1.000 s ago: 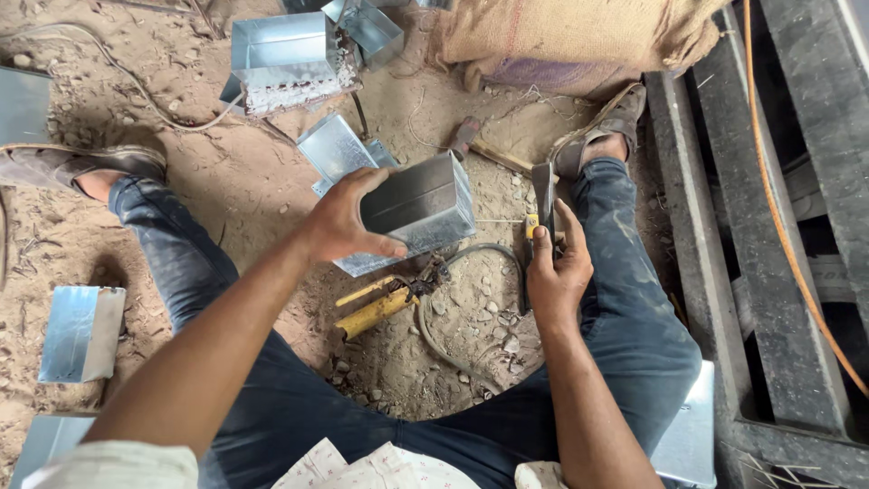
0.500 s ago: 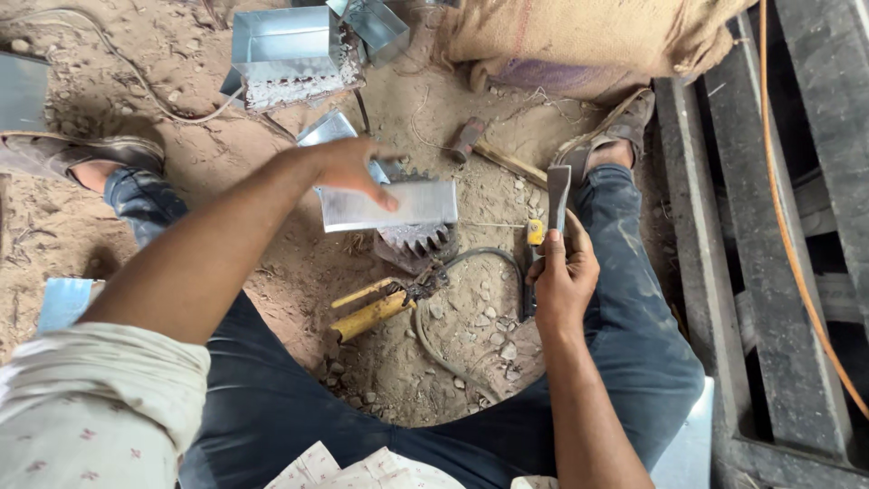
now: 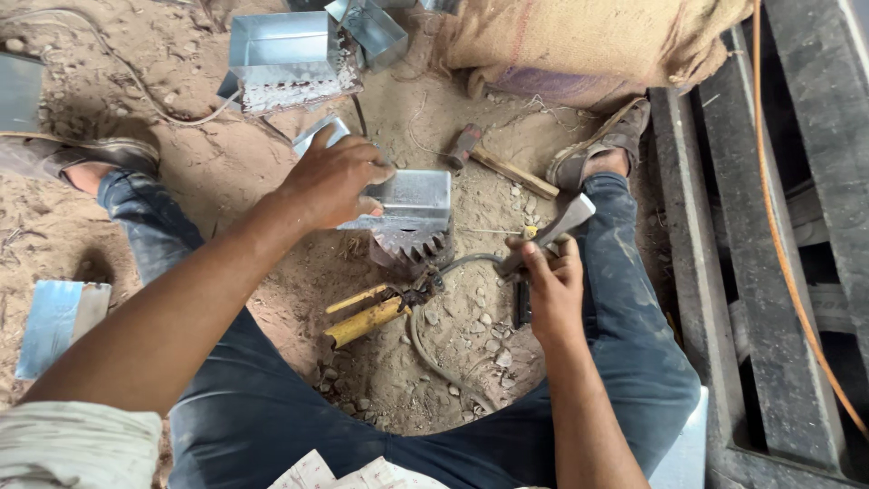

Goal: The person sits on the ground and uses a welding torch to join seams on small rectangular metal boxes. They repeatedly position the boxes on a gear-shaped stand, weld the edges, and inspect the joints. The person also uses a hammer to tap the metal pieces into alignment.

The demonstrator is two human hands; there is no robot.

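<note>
The left hand [image 3: 333, 181] grips one sheet-metal box [image 3: 409, 196] resting on a toothed gear [image 3: 409, 243] between the legs; the right hand [image 3: 550, 281] is clenched round one flat metal tool [image 3: 554, 228]. Nearby lie one yellow-handled pliers [image 3: 376, 312] and one hammer [image 3: 493, 158] (more boxes [image 3: 285, 50] beyond, contents unclear).

Shiny sheet-metal box [image 3: 412, 195] lies flat atop a toothed gear wheel [image 3: 409, 244] on sandy ground (partly covered). Flat grey metal tool [image 3: 552, 231] is held tilted, just beside the box.
</note>
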